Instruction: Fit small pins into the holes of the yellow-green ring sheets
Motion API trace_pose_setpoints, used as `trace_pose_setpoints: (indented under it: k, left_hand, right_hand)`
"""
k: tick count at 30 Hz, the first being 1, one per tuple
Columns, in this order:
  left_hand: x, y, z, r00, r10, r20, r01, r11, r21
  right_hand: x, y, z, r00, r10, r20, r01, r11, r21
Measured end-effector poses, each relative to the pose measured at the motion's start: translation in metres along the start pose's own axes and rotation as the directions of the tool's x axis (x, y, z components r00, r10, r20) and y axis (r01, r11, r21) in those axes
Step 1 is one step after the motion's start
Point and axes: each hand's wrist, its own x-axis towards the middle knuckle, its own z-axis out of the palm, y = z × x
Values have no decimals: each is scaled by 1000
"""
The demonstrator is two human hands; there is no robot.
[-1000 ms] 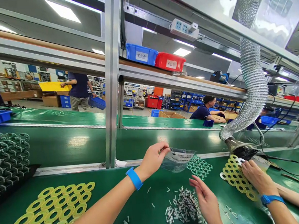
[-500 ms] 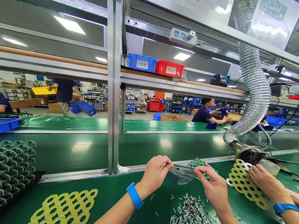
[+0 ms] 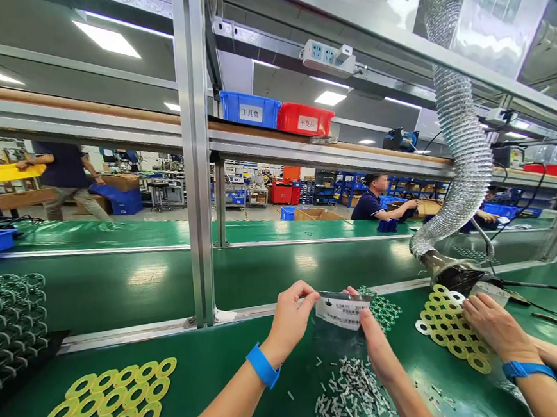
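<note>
A translucent plastic bag (image 3: 334, 340) with a white printed label hangs upright between my hands, just above the green bench. My left hand (image 3: 294, 311), with a blue band at its wrist, pinches the bag's upper left corner. On the opposite edge, my right hand (image 3: 373, 336) grips the bag with the thumb in front and fingers behind. Beneath and in front of the bag lies a pile of small metal-and-white parts (image 3: 355, 392). Behind my right hand are joined green ring-shaped boards (image 3: 387, 310).
Yellow ring sheets (image 3: 101, 405) lie at left, beside stacked green rings (image 3: 11, 313). At right, a co-worker's hand (image 3: 497, 326) touches another yellow ring sheet (image 3: 449, 323). A foil duct (image 3: 460, 130) hangs behind it. A metal post (image 3: 196, 176) rises at the bench's back edge.
The bag has tipped upright, so its label now faces me. My right hand has turned, its fingers now behind the bag. The view has shifted slightly right.
</note>
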Motion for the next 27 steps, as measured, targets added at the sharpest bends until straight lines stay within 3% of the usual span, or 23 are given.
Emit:
trace_pose_setpoints:
  k: [7,13,16,20,23,27]
  left_hand:
    - [5,-11,-14,995,-41,-92,33,995,-94]
    - [4,-21,-30,959,-145,-244,82,965,-250]
    - [-1,-27,-33,935,-217,-281,120,938,-325]
    - [-12,-34,-31,905,-290,-312,159,910,-383]
    - [-22,-39,-27,916,-316,-248,204,898,-391]
    - [-26,-40,-35,960,-278,-38,248,904,-349]
  right_hand:
    - [9,9,-21,994,99,-40,-86,963,257]
    - [11,31,-21,982,160,-98,-145,979,142]
    - [7,36,-16,988,151,37,-154,984,86]
    - [-6,31,3,938,186,293,-246,952,184]
    - [-11,29,17,958,200,203,-233,961,151]
    - [-6,31,18,990,124,67,-121,992,-46]
